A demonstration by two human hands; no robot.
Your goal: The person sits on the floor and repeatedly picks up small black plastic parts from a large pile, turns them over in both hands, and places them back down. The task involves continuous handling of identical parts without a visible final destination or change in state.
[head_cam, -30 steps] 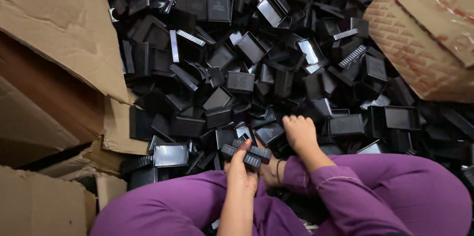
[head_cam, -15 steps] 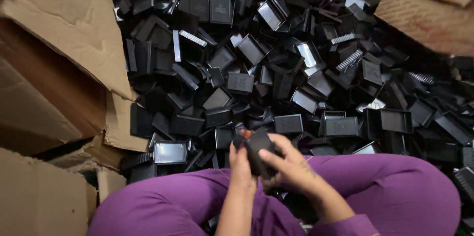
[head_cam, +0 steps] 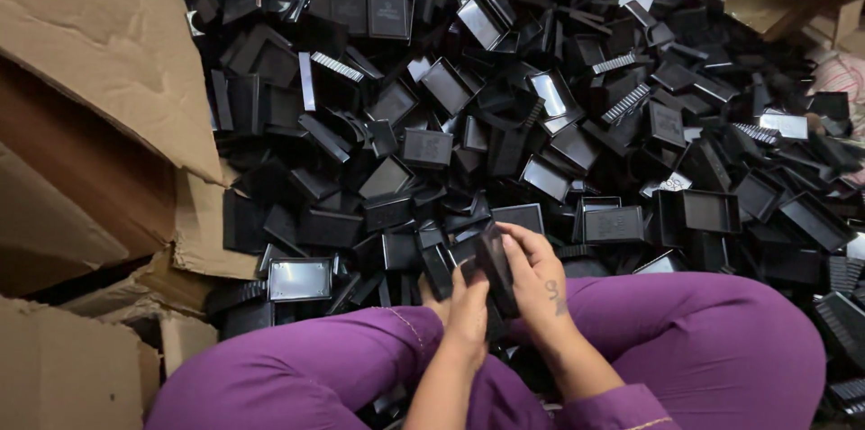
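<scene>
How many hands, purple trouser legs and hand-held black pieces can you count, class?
Hands: 2, left hand and right hand
Purple trouser legs: 2, left leg and right leg
Held black piece: 1
Total: 5

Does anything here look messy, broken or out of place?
Yes. The black plastic trays lie in a loose heap at all angles, not stacked. The cardboard box on the left is torn and bent, its flap sagging over the heap. Both hands, left and right, hold one black piece over the purple-clad lap.
</scene>
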